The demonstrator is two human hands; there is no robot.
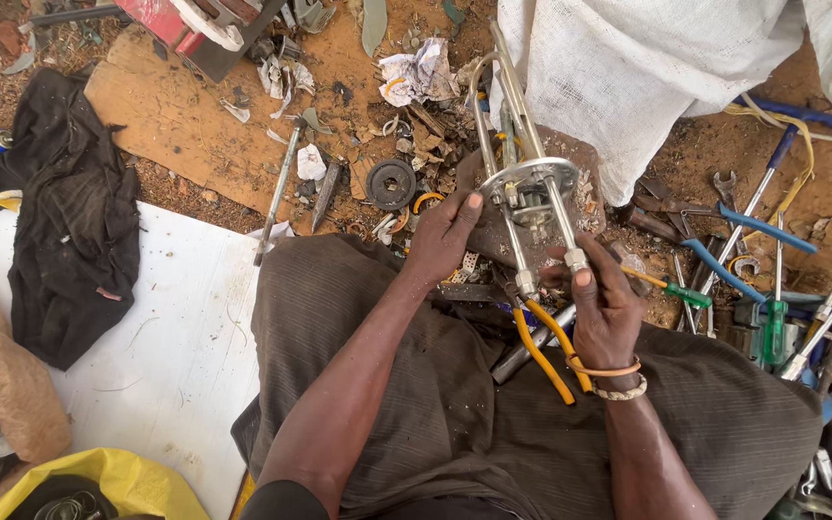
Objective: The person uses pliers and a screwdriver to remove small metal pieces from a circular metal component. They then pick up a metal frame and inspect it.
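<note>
Surroundings: the person sits on bare reddish ground point(185, 125) strewn with scrap, with a white sheet point(166, 337) under the left side and a crumpled black cloth point(74, 221) lying on it.
Ahead of the hands: a black round disc with a centre hole point(390, 183), a long thin metal rod point(278, 193) and a wad of crumpled paper point(416, 75) lie among small debris.
Right side: a heap of hand tools, among them a green-handled screwdriver point(774, 332), blue-handled pliers point(739, 241) and open-ended spanners point(724, 181), well apart from the hands.
Behind the work: a white woven sack point(628, 67) hangs just past the metal piece and hides the ground there.
Held piece: a shiny metal heating element with a round flange and looped tubes point(530, 178), held upright above the knees, the loops pointing away from the person.
Left hand point(443, 236): arm stretched forward across the lap, fingers closed on the flange's left edge, thumb pressed on the rim.
Right hand point(604, 308): wrist bent upward, bangles on it, fingers wrapped about the orange-handled pliers point(546, 347), thumb up beside one terminal rod.
Pliers: the head sits at the base of the element's rods, handles trailing down towards the lap.
Lap: grey-brown ribbed cloth point(435, 404) covers both knees beneath the hands.
</note>
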